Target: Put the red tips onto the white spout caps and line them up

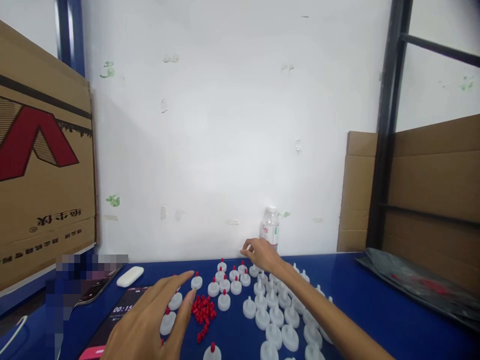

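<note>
My left hand (150, 317) is at the lower left, its thumb and index finger apart. Just beyond their tips stands a white nozzle cap with a red tip (197, 281); whether they touch it is unclear. Beside my thumb lies a pile of small red tips (203, 312). My right hand (262, 254) reaches to the back of the table, fingers bent with a small gap between thumb and index finger and nothing visible there. Right below these fingers is another red-tipped nozzle cap (243, 267). Several bare white nozzle caps (276, 316) stand under and around my right forearm, which hides some.
A clear bottle (270, 227) stands against the wall behind my right hand. On the left are a phone showing a timer (116, 315), a white oval case (130, 276) and a large cardboard box (45, 165). A dark plastic bag (420, 285) lies at the right.
</note>
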The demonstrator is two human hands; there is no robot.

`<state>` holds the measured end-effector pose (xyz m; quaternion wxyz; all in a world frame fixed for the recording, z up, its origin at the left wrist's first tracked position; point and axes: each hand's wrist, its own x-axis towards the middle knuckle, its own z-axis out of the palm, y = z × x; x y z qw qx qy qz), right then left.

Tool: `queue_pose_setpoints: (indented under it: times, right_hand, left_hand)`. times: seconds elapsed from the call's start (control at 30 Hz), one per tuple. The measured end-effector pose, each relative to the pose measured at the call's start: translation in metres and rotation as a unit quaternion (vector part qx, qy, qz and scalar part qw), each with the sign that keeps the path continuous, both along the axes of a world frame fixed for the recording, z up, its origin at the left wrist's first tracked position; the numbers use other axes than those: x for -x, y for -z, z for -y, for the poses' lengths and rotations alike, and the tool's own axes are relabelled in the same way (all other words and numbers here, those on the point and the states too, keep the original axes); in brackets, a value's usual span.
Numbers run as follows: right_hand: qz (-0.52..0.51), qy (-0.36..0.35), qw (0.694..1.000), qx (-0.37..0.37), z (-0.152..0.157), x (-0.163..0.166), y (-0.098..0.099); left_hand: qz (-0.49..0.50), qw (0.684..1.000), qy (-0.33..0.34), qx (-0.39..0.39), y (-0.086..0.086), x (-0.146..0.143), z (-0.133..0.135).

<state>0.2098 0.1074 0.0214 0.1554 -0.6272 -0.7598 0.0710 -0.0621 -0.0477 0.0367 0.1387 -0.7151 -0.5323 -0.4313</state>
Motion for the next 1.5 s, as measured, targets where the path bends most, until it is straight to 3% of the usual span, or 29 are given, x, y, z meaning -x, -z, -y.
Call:
queue_pose_setpoints:
  times: [0.13,0.27,0.37,0.47,0.5,0.57,0.63,0.7,0.77,0.83,0.97,1.03,1.2,1.5]
  right_hand:
    - [0.04,0.04,0.998,0.014,0.004,-0.005,-0.006]
    - [0.026,0.027,0.999,0.015,0.014,-0.002,-0.019]
    - [-0.025,-0.029,0.999,-0.01,0.03,0.007,-0.043]
    - [-0.101,-0.138,0.985,-0.029,0.059,0.025,-0.072]
    - [-0.137,-0.186,0.973,-0.028,0.071,0.033,-0.079]
    - [-0.272,-0.314,0.91,0.006,0.095,0.05,-0.089]
    - [-0.348,-0.361,0.865,0.022,0.114,0.063,-0.093]
    - [-0.374,-0.364,0.853,0.017,0.125,0.071,-0.095]
    - [-0.369,-0.362,0.856,0.016,0.125,0.072,-0.094]
    - [-0.32,-0.355,0.878,0.018,0.117,0.069,-0.089]
    - [-0.04,-0.301,0.952,-0.038,0.089,0.063,-0.064]
    - [0.04,-0.287,0.956,-0.038,0.075,0.063,-0.047]
    - [0.086,-0.293,0.952,0.002,0.057,0.067,-0.015]
    - [0.14,-0.273,0.952,0.011,0.059,0.078,-0.003]
  left_hand:
    - [-0.035,0.999,0.015,0.013,0.004,0.008,-0.006]
    - [-0.047,0.998,0.017,0.024,0.008,0.014,-0.01]
    - [-0.033,0.999,0.022,0.026,0.008,0.012,-0.008]
    - [0.015,0.999,0.025,0.031,0.004,0.006,-0.004]
    - [0.034,0.999,0.03,0.03,0.002,0.004,-0.003]
    - [0.059,0.997,0.045,0.023,-0.001,0.0,0.001]
    - [0.076,0.995,0.057,0.016,-0.004,-0.002,0.004]
    - [0.092,0.995,0.046,0.01,-0.006,-0.001,0.008]
    - [0.099,0.995,0.013,0.006,-0.009,0.003,0.01]
    - [0.093,0.995,-0.027,0.015,-0.012,0.008,0.01]
    - [0.083,0.995,-0.051,0.017,-0.017,0.014,0.008]
    - [0.085,0.995,-0.049,0.0,-0.017,0.014,0.008]
    - [0.068,0.997,-0.038,-0.001,-0.015,0.012,0.008]
    - [0.062,0.997,-0.034,0.026,-0.014,0.01,0.007]
